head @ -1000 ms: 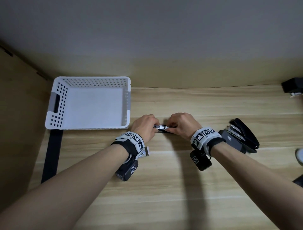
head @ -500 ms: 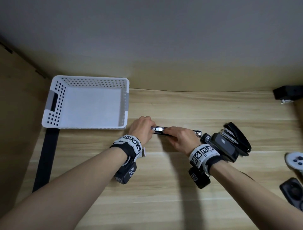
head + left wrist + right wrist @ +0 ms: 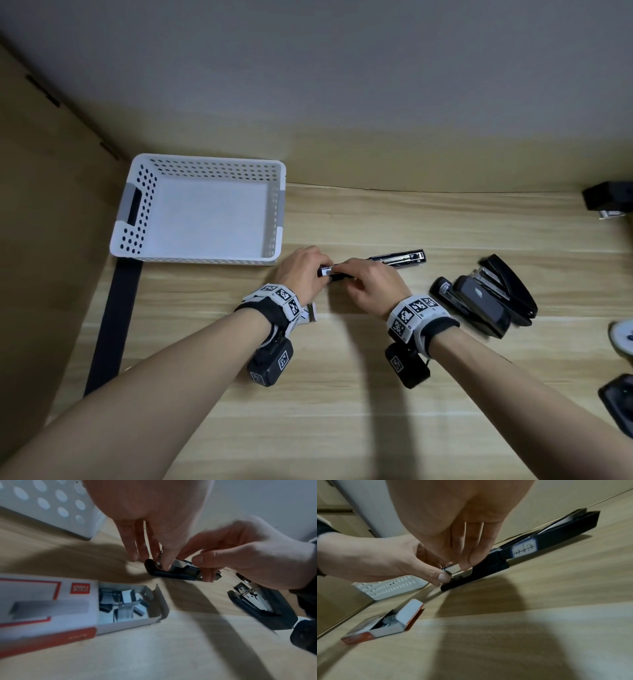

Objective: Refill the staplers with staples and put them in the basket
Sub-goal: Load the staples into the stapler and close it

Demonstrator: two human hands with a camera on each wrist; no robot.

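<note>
Sitting at the far left of the wooden desk (image 3: pixel 342 428), the white perforated basket (image 3: pixel 144 192) holds nothing visible. Near of it, partly hidden under the left wrist in the head view, lies an opened staple box (image 3: pixel 51 601) with loose staple strips (image 3: pixel 123 605) showing in its tray. Just right of the basket's near right corner, the left hand (image 3: pixel 301 274) pinches the left end of a long black stapler (image 3: pixel 522 547) lying flat on the desk, thumb and fingers curled onto its metal magazine (image 3: pixel 453 568). The right hand (image 3: pixel 373 289) meets it from the right, fingertips (image 3: pixel 471 559) closed on the same metal part, fingers bent downward. The stapler's far end (image 3: pixel 400 257) extends rightward past both hands. Right of the hands lie two further black staplers (image 3: pixel 486 301), close together, their tops hinged open. A dark object (image 3: pixel 606 198) sits at the far right edge.
</note>
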